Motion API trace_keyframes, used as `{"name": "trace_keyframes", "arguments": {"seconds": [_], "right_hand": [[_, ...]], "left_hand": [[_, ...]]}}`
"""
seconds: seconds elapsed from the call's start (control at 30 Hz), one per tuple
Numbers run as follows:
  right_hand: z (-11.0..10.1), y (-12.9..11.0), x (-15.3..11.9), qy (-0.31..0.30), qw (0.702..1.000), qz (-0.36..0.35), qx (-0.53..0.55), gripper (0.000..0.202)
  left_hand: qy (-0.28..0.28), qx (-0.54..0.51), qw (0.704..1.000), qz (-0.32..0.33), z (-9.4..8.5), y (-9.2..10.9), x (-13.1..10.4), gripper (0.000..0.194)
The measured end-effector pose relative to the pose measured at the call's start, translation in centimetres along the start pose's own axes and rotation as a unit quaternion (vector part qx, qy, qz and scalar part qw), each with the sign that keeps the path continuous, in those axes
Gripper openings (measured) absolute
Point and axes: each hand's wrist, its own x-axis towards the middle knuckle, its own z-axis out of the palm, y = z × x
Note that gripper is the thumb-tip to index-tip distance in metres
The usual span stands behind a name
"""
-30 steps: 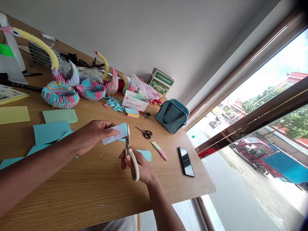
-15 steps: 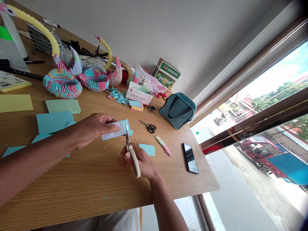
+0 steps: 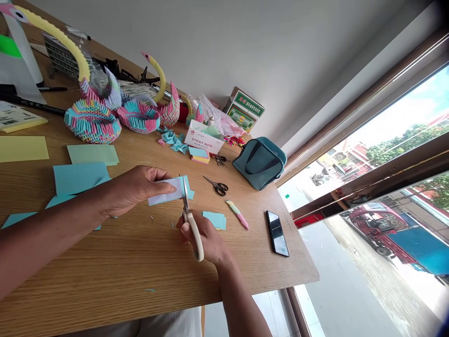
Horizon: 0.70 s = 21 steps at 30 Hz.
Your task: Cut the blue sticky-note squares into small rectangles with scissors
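Between the thumb and fingers of my left hand (image 3: 149,186) is a strip of blue paper (image 3: 165,194) with a pale top layer. My right hand (image 3: 206,236) is wrapped round the cream handles of a pair of scissors (image 3: 196,234). The scissors' blades lie across the right part of the paper, a short piece of blue sticking out beyond them. Just right of my right hand lies a small stack of cut blue paper (image 3: 214,219). Blue sheets (image 3: 80,179) lie under and beside my left forearm.
Black scissors (image 3: 216,186), a folded paper stick (image 3: 237,215) and a phone (image 3: 278,233) lie to the right. Behind stand a teal bag (image 3: 260,164), a sticky note box (image 3: 201,138) and folded-paper swans (image 3: 93,122). The table's front edge runs close below my hands.
My hands, the paper and the scissors hold nearly the same pose. The whole view has shifted very slightly.
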Motion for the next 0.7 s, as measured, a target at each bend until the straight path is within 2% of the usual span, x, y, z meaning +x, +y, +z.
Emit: {"name": "trace_keyframes", "arguments": {"seconds": [0.7], "right_hand": [[-0.05,0.13,0.20,-0.003,1.000,0.004,-0.023,0.048]], "left_hand": [[-0.003,-0.002,1.000,0.003,-0.12,-0.28,0.27,0.030]]}}
